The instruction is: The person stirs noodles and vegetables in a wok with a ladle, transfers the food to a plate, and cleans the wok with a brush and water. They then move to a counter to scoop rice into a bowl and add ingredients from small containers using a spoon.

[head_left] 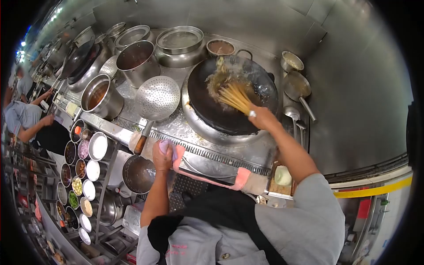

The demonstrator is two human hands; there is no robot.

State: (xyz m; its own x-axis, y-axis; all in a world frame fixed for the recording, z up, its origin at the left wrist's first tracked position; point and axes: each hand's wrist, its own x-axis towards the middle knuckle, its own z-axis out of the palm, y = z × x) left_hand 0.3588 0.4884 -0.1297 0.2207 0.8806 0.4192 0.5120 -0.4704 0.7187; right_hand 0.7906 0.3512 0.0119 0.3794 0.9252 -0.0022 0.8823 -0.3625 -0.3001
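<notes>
In my right hand (263,118) is a bundled bamboo brush (236,96), its bristles down inside a large black wok (203,104). Brownish liquid and foam lie in the wok around the bristle ends. My left hand (162,155) is closed on a light purple cloth (165,146) at the front edge of the stove. Just left of that hand, the wooden handle of a perforated ladle (157,98) reaches over the edge. A pink cloth (179,157) hangs beside my left hand along the rail.
Metal pots (102,99) and lidded containers (180,39) stand behind and left of the wok. A small saucepan (297,85) and ladles lie right. Bowls of ingredients (77,186) fill the left rack. Another person (26,115) stands far left.
</notes>
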